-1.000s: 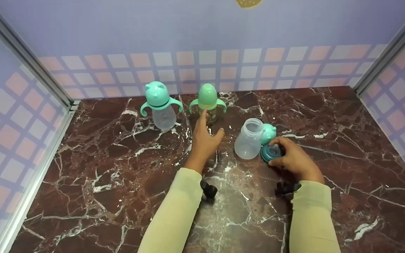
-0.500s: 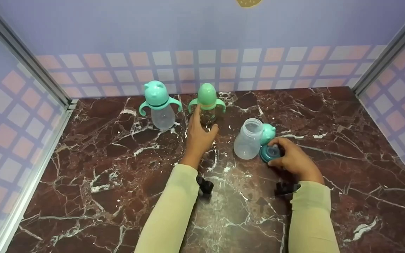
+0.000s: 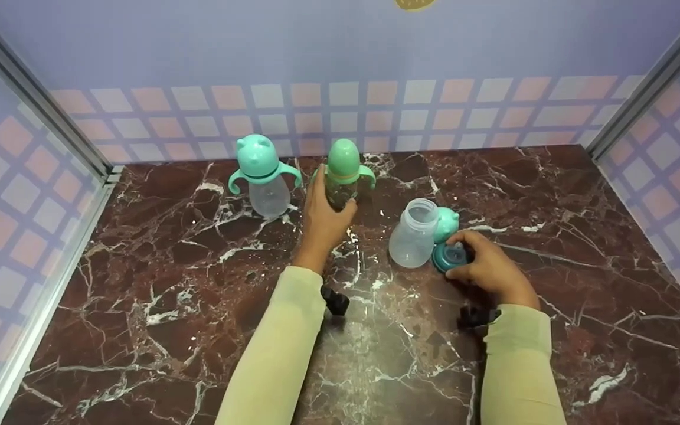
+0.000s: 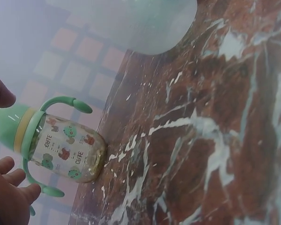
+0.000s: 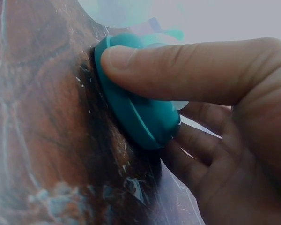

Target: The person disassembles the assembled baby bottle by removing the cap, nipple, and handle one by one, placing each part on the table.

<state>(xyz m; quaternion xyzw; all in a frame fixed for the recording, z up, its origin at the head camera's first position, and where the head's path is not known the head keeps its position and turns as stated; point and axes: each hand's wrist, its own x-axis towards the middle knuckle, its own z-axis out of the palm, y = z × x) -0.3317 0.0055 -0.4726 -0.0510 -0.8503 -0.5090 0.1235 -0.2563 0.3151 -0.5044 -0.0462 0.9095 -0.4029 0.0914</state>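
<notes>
In the head view my left hand [image 3: 323,219] reaches the green-topped baby bottle [image 3: 344,160], fingers and thumb spread around its near side. The left wrist view shows that bottle [image 4: 68,149] upright on the table, printed with small pictures, with two green handles; the fingertips are beside its cap. My right hand [image 3: 491,267] pinches a teal bottle collar [image 3: 441,260] with a clear nipple, down at the table. Thumb on one side and fingers on the other show in the right wrist view, on the collar [image 5: 136,110]. Beside it stands an uncapped clear bottle body [image 3: 412,242].
A turquoise animal-shaped cap [image 3: 447,224] lies behind the teal collar. Left of the green-topped bottle stands a turquoise-capped bottle [image 3: 268,195] with two handles. The marble-patterned table [image 3: 198,330] meets checkered walls [image 3: 422,112] at the back and sides.
My left hand has moved slightly left and forward, bringing its fingers around the green-topped bottle. The right hand stays on the teal collar. The view has shifted a little.
</notes>
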